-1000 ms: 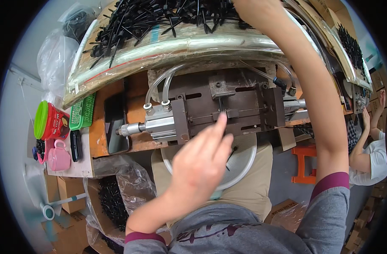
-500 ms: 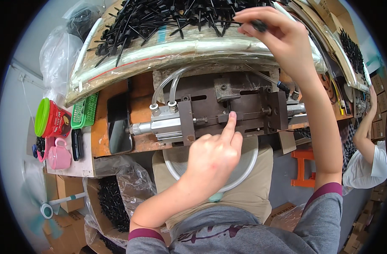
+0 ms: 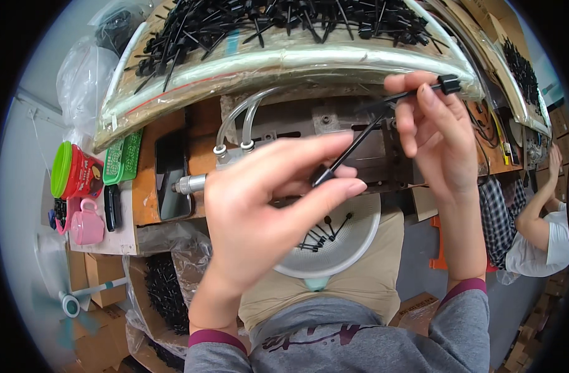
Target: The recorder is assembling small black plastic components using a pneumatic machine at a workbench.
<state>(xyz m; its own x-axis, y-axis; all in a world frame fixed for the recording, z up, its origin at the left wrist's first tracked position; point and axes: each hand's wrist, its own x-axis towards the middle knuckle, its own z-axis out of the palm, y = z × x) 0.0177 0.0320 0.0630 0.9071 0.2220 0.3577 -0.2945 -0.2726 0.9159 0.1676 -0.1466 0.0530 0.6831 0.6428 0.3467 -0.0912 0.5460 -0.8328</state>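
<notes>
My left hand (image 3: 259, 199) is over the machine's left part, thumb and fingers closed on a thin black plastic rod with a thicker end (image 3: 353, 149). That rod slants up to the right, its tip close to my right hand. Pinched in my right hand (image 3: 440, 124) is another black plastic rod with a ribbed knob (image 3: 448, 84), its knob pointing right. Below both hands is the dark metal clamping fixture (image 3: 371, 152), partly hidden. On my lap, a white mesh basket (image 3: 359, 248) contains several black knobbed rods (image 3: 321, 235).
A heap of black rods (image 3: 265, 18) fills the plastic-wrapped tray (image 3: 284, 59) behind the fixture. To the left are a phone (image 3: 172, 161), green basket (image 3: 122, 158), red tub (image 3: 85, 177) and pink cup (image 3: 87, 225). Another person (image 3: 539, 233) sits at the right.
My left hand has left the fixture and risen, now gripping a black rod. My right hand has come from the heap toward me with its knobbed rod. Rods in the lap basket now show.
</notes>
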